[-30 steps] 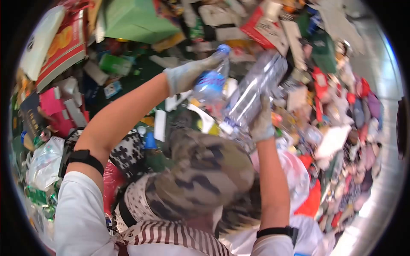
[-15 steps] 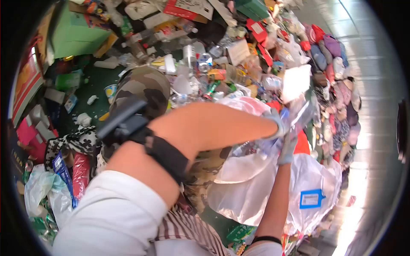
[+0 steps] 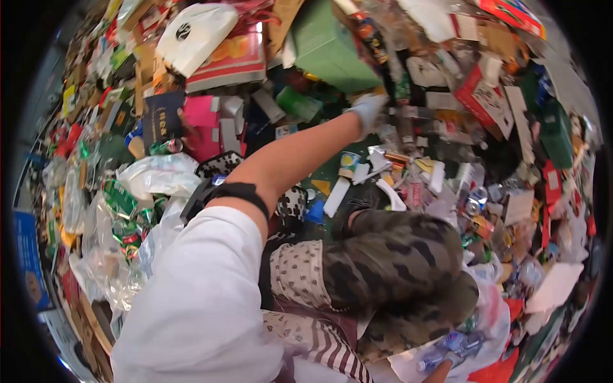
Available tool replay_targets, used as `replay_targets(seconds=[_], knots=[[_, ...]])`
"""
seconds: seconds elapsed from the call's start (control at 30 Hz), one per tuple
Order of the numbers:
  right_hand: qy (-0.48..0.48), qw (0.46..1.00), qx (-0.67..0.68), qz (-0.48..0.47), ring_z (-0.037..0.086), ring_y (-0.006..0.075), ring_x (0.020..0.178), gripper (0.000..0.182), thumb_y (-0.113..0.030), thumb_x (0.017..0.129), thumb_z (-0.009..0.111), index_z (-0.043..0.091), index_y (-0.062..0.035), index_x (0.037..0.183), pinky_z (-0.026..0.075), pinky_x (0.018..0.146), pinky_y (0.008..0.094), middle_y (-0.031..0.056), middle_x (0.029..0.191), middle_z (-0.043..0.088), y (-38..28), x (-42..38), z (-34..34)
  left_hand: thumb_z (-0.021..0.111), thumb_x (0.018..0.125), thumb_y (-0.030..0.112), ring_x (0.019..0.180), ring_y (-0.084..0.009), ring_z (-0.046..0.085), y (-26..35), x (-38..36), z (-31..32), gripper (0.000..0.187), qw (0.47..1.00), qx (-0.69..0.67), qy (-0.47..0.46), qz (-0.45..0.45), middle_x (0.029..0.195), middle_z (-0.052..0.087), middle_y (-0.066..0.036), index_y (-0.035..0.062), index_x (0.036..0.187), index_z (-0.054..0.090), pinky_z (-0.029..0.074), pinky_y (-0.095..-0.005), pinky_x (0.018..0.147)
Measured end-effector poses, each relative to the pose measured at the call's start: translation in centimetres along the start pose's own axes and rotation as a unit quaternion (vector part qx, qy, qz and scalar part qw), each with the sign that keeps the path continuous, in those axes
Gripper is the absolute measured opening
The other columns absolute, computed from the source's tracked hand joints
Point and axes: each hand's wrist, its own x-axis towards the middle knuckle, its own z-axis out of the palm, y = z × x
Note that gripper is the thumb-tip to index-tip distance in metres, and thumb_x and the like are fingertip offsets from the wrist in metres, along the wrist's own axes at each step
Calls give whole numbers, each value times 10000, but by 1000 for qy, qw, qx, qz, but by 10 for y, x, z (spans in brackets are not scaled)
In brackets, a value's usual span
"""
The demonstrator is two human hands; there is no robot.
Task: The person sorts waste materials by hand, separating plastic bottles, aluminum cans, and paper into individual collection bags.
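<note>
- Head view, left arm: extended across the upper middle, with a dark band at the elbow. The gloved left hand (image 3: 368,115) is at the lower edge of the green box (image 3: 332,48).
- Left fingers: blurred and partly lost against the litter; cannot tell whether they are clenched, released or grasping an item.
- Right arm: only a short part visible, at the bottom right edge. The right hand (image 3: 452,359) is beside the clear bluish bottles (image 3: 465,343).
- Right fingers: indistinct against the plastic; cannot tell whether they grip a bottle.
- Bottles: lying close together in the opening of the white plastic bag (image 3: 493,306), just right of the camouflage trousers (image 3: 389,262). Red material (image 3: 498,369) shows beside the bag.
- Below the left hand: white strip (image 3: 336,196), with the small blue piece (image 3: 315,212) just beside it.
- Left of the green box: red box (image 3: 233,60), partly under the white bag with a dark logo (image 3: 195,38); pink box (image 3: 203,127) lower down.
- Far left: green cans (image 3: 119,198) among crumpled clear plastic (image 3: 96,230).
</note>
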Motion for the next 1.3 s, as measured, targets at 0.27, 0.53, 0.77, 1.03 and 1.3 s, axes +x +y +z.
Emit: replay_targets(seconds=[0.27, 0.53, 0.77, 1.03, 1.3], knots=[[-44, 986, -70, -145, 535, 216, 1012, 447, -102, 763, 588, 483, 19, 1180, 427, 884, 328, 134, 1114, 560, -205, -50, -35, 614, 705, 177, 1091, -274, 443, -131, -1, -159, 498, 912, 191, 316, -179, 1189, 399, -129, 162, 1167, 429, 411, -401, 872], [-59, 924, -200, -319, 521, 243, 1053, 505, -144, 758, 601, 457, 30, 1210, 404, 924, 321, 145, 1144, 547, -238, -69, -146, 635, 680, 265, 1331, -280, 211, -72, 123, -235, 761, 550, 781, 280, 94, 1453, 203, -103, 162, 1359, 307, 182, -528, 1038], [-213, 856, -208, -423, 543, 249, 989, 469, -188, 800, 594, 473, 38, 1193, 441, 863, 315, 167, 1133, 549, -460, -81, -153, 632, 620, 460, 1106, -270, 493, -97, 161, -258, 674, 548, 830, 102, -14, 1180, 525, -151, 110, 1183, 511, 362, -460, 913], [-635, 634, 319, -305, 358, 251, 1227, 826, -309, 807, 605, 97, -55, 1406, 285, 1011, 367, 155, 1353, 318, -701, -232, 25, 565, 795, 473, 914, -322, 584, -141, 72, -59, 580, 965, 229, -120, 35, 970, 594, -236, 1, 1127, 509, 451, -342, 805], [-519, 678, 345, -390, 331, 255, 1215, 1059, -393, 627, 753, 127, -8, 1390, 281, 1009, 362, 152, 1344, 300, -659, -249, 88, 451, 816, 122, 738, -295, 613, -86, 112, -315, 210, 485, 837, 243, -77, 837, 631, -119, 49, 901, 629, 498, -384, 643]])
